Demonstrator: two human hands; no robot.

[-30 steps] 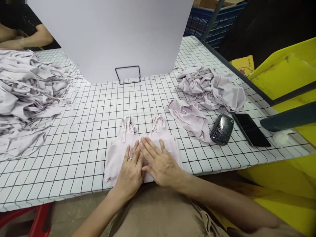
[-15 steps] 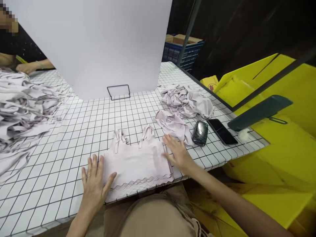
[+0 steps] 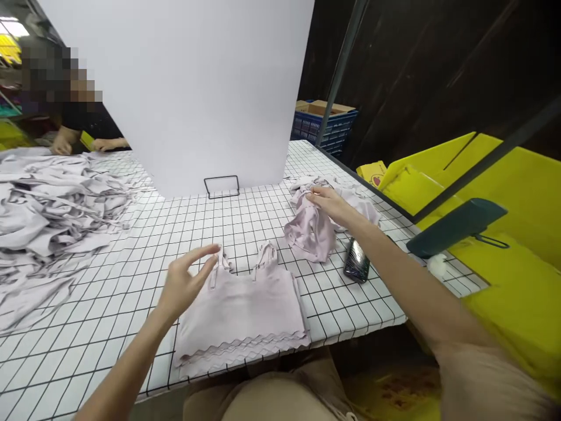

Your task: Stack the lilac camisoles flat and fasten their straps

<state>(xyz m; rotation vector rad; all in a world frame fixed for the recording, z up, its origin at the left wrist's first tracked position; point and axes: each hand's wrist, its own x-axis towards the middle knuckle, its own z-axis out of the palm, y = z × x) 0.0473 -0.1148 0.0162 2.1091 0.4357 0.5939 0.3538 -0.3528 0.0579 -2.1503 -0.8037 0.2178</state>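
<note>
A flat stack of pale pink camisole tops with scalloped hems lies at the table's near edge, straps pointing away from me. Over its left side hovers my left hand, thumb and index finger apart with nothing between them, close to the left strap. Farther off to the right, my right hand pinches a crumpled pink camisole by its upper part. The lower part of that garment hangs down towards the table. Behind it sits a loose heap of similar garments, partly covered by my hand and forearm.
A dark shiny case lies beside my right forearm. A dark green cylinder stands out at the table's right edge. A white panel rises at the back. Left is a large garment pile; another person's hands are behind it.
My left hand has lifted off the stack's left edge towards the strap. My right hand has left the stack, reached forward, and taken hold of the loose camisole, raising part of it.
</note>
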